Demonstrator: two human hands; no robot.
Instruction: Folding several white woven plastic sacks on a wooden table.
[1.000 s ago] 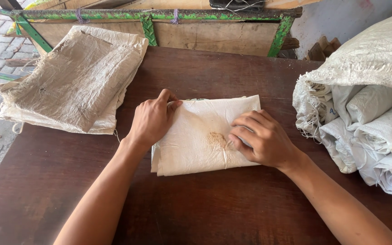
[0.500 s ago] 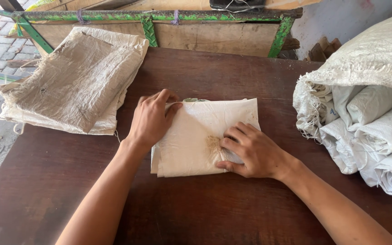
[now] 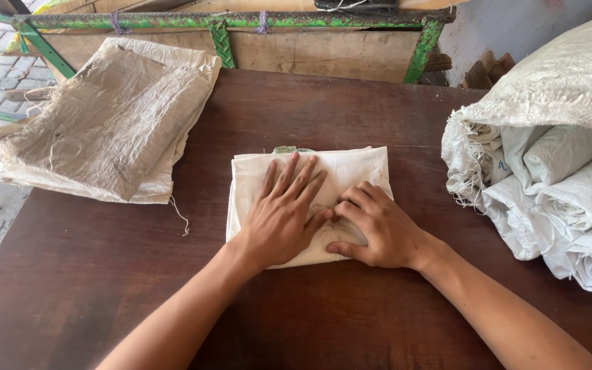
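Observation:
A folded off-white woven sack (image 3: pixel 351 171) lies flat in the middle of a dark brown wooden table (image 3: pixel 104 274). My left hand (image 3: pixel 282 212) rests palm down on the sack's left half, fingers spread and pointing away from me. My right hand (image 3: pixel 375 229) lies beside it on the sack's near right part, fingers curled and pressing on the cloth, thumb along the near edge. The two hands touch at the middle of the sack.
A stack of flattened dirty woven sacks (image 3: pixel 104 123) covers the table's far left corner. A pile of rolled and folded white sacks (image 3: pixel 556 164) stands at the right edge. A wooden cart with a green metal frame (image 3: pixel 241 24) stands behind the table.
My left hand has slid from the sack's far left corner toward its middle. My right hand has drawn in toward the left until the hands meet.

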